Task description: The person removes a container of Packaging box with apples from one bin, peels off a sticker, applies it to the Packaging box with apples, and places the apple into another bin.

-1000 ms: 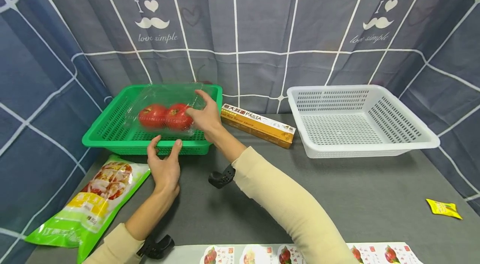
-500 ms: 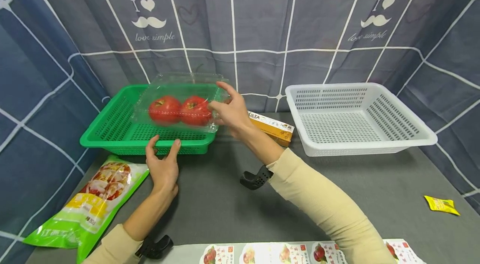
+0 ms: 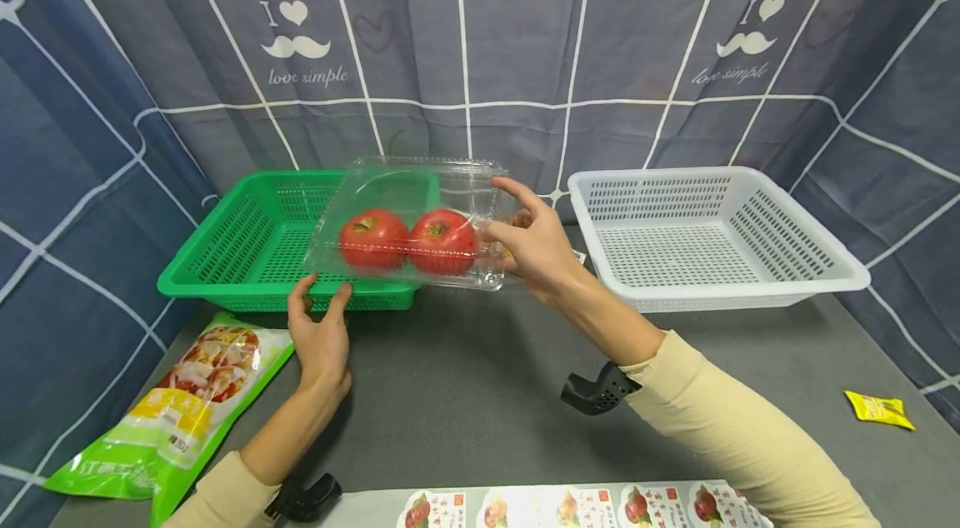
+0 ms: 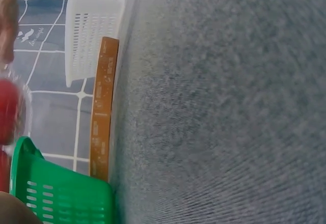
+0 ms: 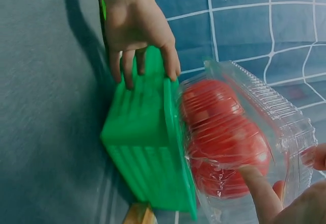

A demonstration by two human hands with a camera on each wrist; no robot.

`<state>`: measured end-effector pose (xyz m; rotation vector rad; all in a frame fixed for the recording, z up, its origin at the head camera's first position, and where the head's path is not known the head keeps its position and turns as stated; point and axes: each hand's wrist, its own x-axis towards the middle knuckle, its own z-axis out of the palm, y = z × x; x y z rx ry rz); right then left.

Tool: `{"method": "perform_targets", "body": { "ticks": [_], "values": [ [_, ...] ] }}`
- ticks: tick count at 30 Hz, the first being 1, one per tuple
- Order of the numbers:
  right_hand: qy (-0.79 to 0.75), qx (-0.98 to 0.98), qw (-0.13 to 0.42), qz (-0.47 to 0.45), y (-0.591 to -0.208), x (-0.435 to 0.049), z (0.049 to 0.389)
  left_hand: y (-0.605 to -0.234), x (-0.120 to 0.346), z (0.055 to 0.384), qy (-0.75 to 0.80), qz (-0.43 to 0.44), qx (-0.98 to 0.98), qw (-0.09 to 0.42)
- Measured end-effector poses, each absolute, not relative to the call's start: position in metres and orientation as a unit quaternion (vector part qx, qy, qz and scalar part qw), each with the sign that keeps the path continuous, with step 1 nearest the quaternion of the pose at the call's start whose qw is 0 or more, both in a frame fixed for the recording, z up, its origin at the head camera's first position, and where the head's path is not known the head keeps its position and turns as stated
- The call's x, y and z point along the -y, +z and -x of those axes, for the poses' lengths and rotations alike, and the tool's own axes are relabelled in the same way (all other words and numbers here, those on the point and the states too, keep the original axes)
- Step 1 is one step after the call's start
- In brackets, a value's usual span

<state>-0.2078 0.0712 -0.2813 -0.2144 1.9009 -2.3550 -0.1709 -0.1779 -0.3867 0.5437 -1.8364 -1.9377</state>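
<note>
Two red apples [image 3: 373,239] sit side by side inside a clear plastic clamshell box [image 3: 420,185]. My right hand [image 3: 542,245] pinches the box at its right end, thumb on the near side. In the head view the box overlaps the right part of the green basket [image 3: 225,292]; the right wrist view shows it beside the basket's rim. My left hand [image 3: 321,336] grips the basket's front edge, with the thumb at the rim and fingers against the outer wall in the right wrist view.
A white basket [image 3: 720,295] stands at the right. The orange pasta box [image 4: 104,107] lies between the baskets, mostly hidden in the head view. A green food bag [image 3: 180,411] lies at left, a small yellow packet [image 3: 879,410] far right, a printed strip [image 3: 517,507] along the front.
My right hand has lifted the clear box of apples up from the green basket and carried it rightward, over the basket's right side. The left hand has stayed at the basket's front edge.
</note>
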Motion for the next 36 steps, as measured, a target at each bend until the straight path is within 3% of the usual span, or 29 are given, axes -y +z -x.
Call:
{"method": "perform_targets", "body": {
  "ticks": [19, 36],
  "values": [
    [-0.769, -0.632, 0.071, 0.067, -0.298, -0.159, 0.152, -0.388, 0.183, 0.171, -0.685, -0.199, 0.667, 0.217],
    [-0.732, -0.665, 0.093, 0.11, -0.339, -0.194, 0.112, -0.387, 0.181, 0.17, -0.68, -0.187, 0.68, 0.201]
  ]
}}
